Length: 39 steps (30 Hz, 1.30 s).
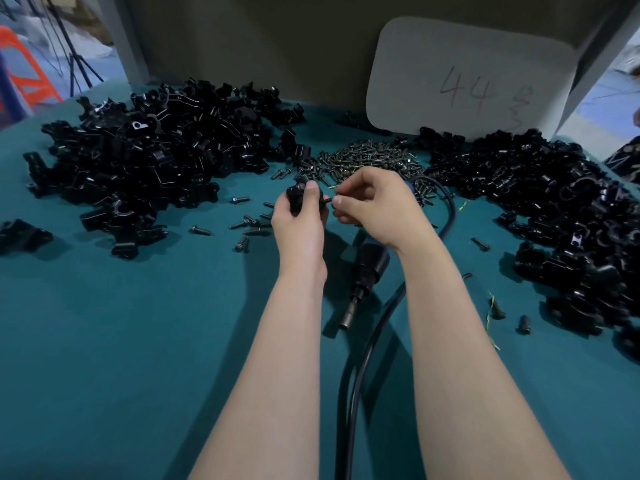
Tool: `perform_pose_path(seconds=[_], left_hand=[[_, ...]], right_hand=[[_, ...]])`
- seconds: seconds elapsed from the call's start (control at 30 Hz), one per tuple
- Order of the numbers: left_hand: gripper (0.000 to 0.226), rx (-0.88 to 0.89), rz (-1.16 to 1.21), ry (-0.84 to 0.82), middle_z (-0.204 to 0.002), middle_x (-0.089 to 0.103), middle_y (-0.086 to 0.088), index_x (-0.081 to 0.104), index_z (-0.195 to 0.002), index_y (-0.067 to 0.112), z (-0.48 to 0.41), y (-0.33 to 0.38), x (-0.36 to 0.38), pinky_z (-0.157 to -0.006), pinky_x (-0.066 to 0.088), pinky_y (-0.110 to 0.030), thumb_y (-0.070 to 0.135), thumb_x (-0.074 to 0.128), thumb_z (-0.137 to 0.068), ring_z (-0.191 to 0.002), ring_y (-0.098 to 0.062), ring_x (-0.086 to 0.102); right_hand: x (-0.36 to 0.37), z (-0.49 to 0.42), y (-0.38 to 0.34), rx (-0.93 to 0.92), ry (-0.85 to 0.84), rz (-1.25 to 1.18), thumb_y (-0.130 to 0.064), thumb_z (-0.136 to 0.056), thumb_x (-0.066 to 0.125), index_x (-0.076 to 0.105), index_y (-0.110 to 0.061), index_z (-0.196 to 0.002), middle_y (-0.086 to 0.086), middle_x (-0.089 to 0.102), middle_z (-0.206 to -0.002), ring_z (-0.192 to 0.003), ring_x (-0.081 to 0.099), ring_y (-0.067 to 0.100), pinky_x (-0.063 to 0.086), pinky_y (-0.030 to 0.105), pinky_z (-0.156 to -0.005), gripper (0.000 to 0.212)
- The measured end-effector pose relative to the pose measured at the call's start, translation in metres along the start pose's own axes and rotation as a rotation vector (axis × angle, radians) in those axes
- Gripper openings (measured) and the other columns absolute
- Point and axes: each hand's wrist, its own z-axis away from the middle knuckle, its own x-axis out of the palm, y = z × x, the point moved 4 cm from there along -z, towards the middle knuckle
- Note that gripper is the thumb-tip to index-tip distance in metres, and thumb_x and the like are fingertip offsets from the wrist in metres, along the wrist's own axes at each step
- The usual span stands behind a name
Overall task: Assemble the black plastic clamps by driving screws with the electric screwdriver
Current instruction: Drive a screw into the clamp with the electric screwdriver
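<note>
i see the teal desk (pixel 121 341) spread wide below me, with a big heap of black clamp parts (pixel 145 161) at far left and a second heap (pixel 554 209) along the right edge. a pale card marked 44 (pixel 467 77) leans at the back, and a mound of screws (pixel 367 161) lies between the heaps. both bare forearms reach forward from the bottom edge and meet in front of that mound. my left hand (pixel 301 223) is curled shut around a black clamp (pixel 301 199), thumb pressed on top. my right hand (pixel 377 209) pinches a screw (pixel 327 200) at its fingertips, touching the clamp's side. the electric screwdriver (pixel 363 275) lies on the desk between my wrists, ungripped, its black cable (pixel 349 393) trailing toward me.
</note>
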Motion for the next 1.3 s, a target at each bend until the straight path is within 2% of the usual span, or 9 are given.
perform_pose_path(seconds=[0.27,0.47,0.67,0.73,0.83,0.97,1.07,1.2,1.3], left_hand=[[0.011,0.074,-0.087,-0.011,-0.096,0.060,-0.007,0.055,-0.093,0.012,0.000,0.000,0.001,-0.100,0.049,-0.037,0.022,0.056,-0.097,-0.092,-0.019,0.057],[0.027,0.173,-0.183,0.011,-0.103,0.062,-0.003,0.055,-0.119,0.008,0.001,0.002,0.001,-0.081,0.051,-0.023,0.023,0.055,-0.097,-0.096,-0.018,0.058],[0.024,0.237,-0.274,0.037,-0.116,0.062,-0.005,0.055,-0.118,0.014,0.003,0.005,0.001,-0.098,0.048,-0.034,0.026,0.054,-0.097,-0.106,-0.016,0.058],[0.028,0.233,-0.275,0.057,-0.118,0.063,-0.007,0.056,-0.121,0.011,0.002,0.004,-0.001,-0.097,0.047,-0.030,0.026,0.054,-0.097,-0.108,-0.018,0.058],[0.030,0.242,-0.272,0.054,-0.117,0.063,-0.007,0.055,-0.123,0.011,0.002,0.005,0.000,-0.088,0.047,-0.021,0.026,0.055,-0.097,-0.106,-0.016,0.059],[0.030,0.199,-0.244,0.015,-0.116,0.063,-0.018,0.055,-0.121,0.007,0.002,0.004,0.002,-0.094,0.049,-0.045,0.026,0.055,-0.097,-0.094,-0.019,0.056],[0.027,0.214,-0.240,0.007,-0.106,0.065,-0.006,0.057,-0.116,0.008,0.004,0.004,0.003,-0.089,0.051,-0.030,0.027,0.055,-0.097,-0.091,-0.012,0.058],[0.020,0.072,-0.044,-0.018,-0.102,0.062,-0.007,0.055,-0.104,0.007,0.001,-0.003,0.002,-0.093,0.051,-0.024,0.025,0.054,-0.098,-0.099,-0.017,0.063],[0.021,-0.052,0.195,-0.026,-0.097,0.059,-0.004,0.054,-0.103,0.003,-0.002,-0.003,0.001,-0.091,0.054,-0.026,0.023,0.055,-0.098,-0.092,-0.018,0.066]], right_hand=[[0.001,0.001,-0.006,-0.056,0.022,0.194,-0.010,-0.087,0.066,0.055,-0.024,-0.076,0.005,0.070,-0.086,-0.081,0.069,0.019,0.057,0.036,-0.081,0.021],[0.016,0.001,-0.010,-0.020,0.033,0.335,-0.013,-0.094,0.050,0.056,-0.014,-0.082,0.008,0.069,-0.079,-0.072,0.066,0.023,0.055,0.034,-0.067,0.013],[0.020,0.001,-0.008,-0.008,0.062,0.355,-0.030,-0.103,0.038,0.047,-0.010,-0.065,0.001,0.053,-0.061,-0.056,0.048,0.014,0.039,0.021,-0.053,0.044],[0.017,0.001,-0.009,-0.029,0.024,0.315,-0.028,-0.100,0.045,0.047,-0.012,-0.069,-0.003,0.054,-0.061,-0.056,0.050,0.009,0.039,0.010,-0.053,0.035],[0.016,-0.001,-0.009,-0.052,-0.030,0.289,-0.012,-0.094,0.052,0.052,-0.018,-0.092,-0.006,0.058,-0.075,-0.068,0.061,0.009,0.051,0.019,-0.070,0.006],[0.016,0.000,-0.008,-0.039,0.023,0.370,-0.018,-0.099,0.046,0.053,-0.012,-0.075,-0.008,0.050,-0.058,-0.045,0.048,0.001,0.034,0.004,-0.041,0.025],[0.016,0.001,-0.005,-0.007,0.032,0.347,-0.033,-0.101,0.042,0.045,-0.013,-0.057,-0.005,0.048,-0.048,-0.041,0.048,0.004,0.031,0.011,-0.038,0.049],[-0.014,-0.001,0.008,0.170,0.235,0.467,-0.060,-0.093,0.042,0.059,-0.012,-0.099,0.007,0.063,-0.094,-0.086,0.057,0.026,0.037,0.030,-0.068,0.052],[-0.026,0.003,0.027,0.391,0.180,0.562,-0.060,-0.082,0.061,0.032,-0.009,-0.136,0.016,0.045,-0.135,-0.116,0.051,0.034,0.037,0.035,-0.076,0.080]])
